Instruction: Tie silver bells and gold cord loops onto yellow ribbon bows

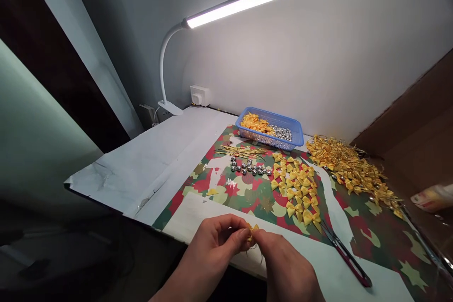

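My left hand (212,240) and my right hand (283,264) meet at the table's near edge, fingertips pinched together on one small yellow bow (252,232). A thin thread hangs below it. Beyond the hands, rows of yellow bows (295,184) lie on the camouflage-patterned sheet (371,236). Left of the rows lies a cluster of silver bells (249,166), with a bundle of gold wire ties (242,152) behind it.
A blue basket (271,127) holding yellow bows and silver bells stands at the back. A heap of finished gold bows (354,170) lies at the right. Red-handled scissors (345,255) lie right of my hands. A clamp lamp (170,56) stands at the back left, over white paper (155,160).
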The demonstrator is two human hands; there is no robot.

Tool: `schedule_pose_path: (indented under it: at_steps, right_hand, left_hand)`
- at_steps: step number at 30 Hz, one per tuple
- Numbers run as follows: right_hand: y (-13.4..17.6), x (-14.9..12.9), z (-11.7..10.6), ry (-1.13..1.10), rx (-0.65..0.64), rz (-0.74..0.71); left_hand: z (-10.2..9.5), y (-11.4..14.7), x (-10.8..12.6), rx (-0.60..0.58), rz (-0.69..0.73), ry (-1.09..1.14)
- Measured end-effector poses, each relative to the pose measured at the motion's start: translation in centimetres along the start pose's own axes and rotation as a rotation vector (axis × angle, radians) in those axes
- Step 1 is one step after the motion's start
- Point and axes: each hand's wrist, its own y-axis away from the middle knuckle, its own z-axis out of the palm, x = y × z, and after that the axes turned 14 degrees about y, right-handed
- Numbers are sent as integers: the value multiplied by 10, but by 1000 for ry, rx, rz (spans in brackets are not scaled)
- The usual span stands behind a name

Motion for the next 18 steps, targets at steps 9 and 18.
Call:
schedule_pose_path:
  at_steps: [9,18]
  right_hand:
    - [-3,-3,1,242,88,-103]
    - [-10,-2,-11,-764,-57,687]
  left_hand:
    - [-2,-1,-6,5,22,-36]
    - [3,8,9,-90,-117,97]
